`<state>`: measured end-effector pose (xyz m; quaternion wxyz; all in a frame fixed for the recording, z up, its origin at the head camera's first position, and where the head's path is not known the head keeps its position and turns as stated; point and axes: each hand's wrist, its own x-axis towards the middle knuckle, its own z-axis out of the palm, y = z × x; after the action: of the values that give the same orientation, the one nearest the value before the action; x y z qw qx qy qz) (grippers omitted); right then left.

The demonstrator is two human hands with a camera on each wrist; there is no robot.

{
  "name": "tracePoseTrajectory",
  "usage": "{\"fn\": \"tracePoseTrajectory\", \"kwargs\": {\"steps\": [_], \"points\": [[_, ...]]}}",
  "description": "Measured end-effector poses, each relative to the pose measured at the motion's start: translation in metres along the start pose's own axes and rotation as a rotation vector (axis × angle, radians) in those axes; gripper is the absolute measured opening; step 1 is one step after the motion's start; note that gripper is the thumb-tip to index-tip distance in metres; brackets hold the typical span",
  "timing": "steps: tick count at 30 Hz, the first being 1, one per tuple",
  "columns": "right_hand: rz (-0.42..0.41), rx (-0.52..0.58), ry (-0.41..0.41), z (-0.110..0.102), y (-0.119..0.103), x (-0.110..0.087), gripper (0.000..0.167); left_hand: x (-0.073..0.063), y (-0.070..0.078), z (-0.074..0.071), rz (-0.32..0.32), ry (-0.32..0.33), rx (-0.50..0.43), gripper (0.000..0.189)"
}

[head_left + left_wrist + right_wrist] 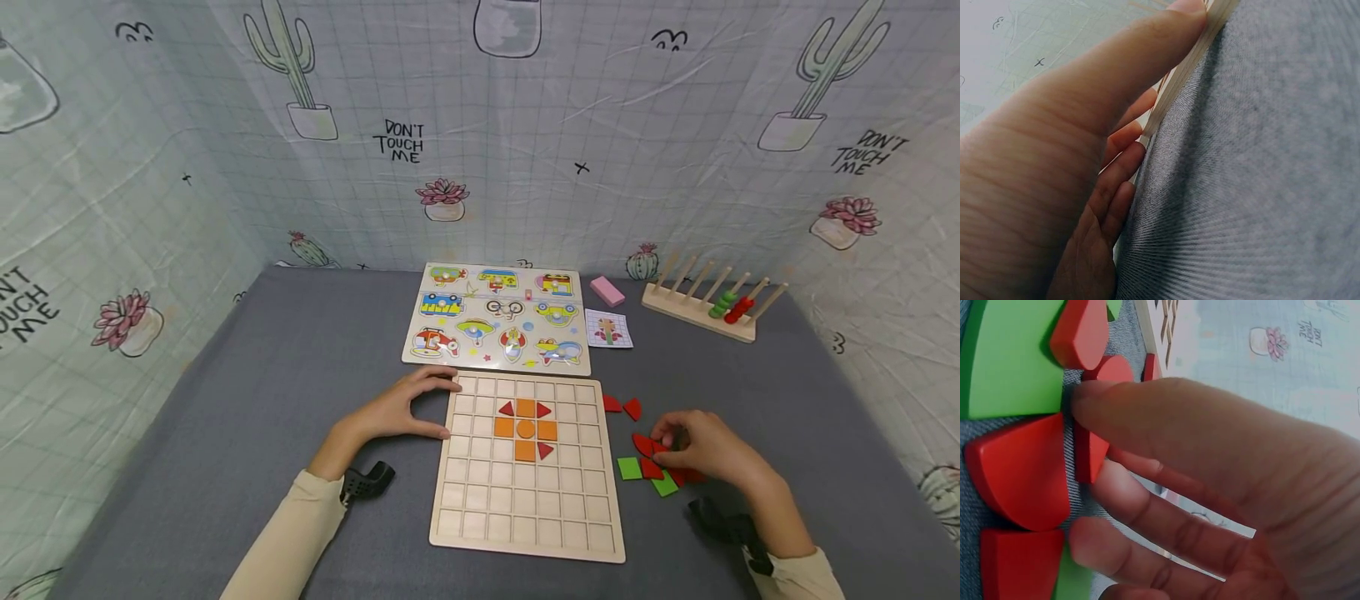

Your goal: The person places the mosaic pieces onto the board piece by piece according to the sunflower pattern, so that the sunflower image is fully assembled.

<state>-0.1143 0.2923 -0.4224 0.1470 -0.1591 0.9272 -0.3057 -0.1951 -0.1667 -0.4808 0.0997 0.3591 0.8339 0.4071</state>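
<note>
My left hand [396,408] rests at the upper left edge of a wooden grid board [487,504], thumb and fingers spread apart; in the left wrist view the thumb touches the board's pale edge [1175,87]. On the board lie several orange squares [525,451] around an orange circle [526,429], with three red triangles [545,451] at their corners. Right of the board, my right hand [708,447] pinches a red wooden piece [1088,456] between thumb and fingers, its full shape partly hidden. Around it lie several red fan-shaped pieces [1022,472] and green squares [629,468].
Behind the board lies a vehicle peg puzzle [491,333]. To its right are a pink block [607,291], a pattern card [608,329] and a wooden peg rack [693,312] with green and red beads. Two more red pieces [633,409] lie near the board's upper right edge.
</note>
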Motion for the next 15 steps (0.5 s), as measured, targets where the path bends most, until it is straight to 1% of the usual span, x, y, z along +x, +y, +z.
{"fn": "tracePoseTrajectory", "kwargs": {"steps": [5, 9, 15], "points": [[-0.003, 0.008, 0.009, 0.0015, -0.0014, 0.0003, 0.017, -0.0005, 0.0009, 0.0002, -0.008, -0.003, 0.007, 0.064], [0.012, 0.005, 0.019, 0.0023, -0.0026, -0.0002, 0.017, -0.0008, 0.0023, 0.0000, -0.007, -0.006, -0.001, 0.065], [0.007, -0.003, 0.056, 0.0013, -0.0072, -0.0009, 0.019, -0.0011, 0.0032, -0.0009, -0.009, -0.010, -0.006, 0.065]]}}
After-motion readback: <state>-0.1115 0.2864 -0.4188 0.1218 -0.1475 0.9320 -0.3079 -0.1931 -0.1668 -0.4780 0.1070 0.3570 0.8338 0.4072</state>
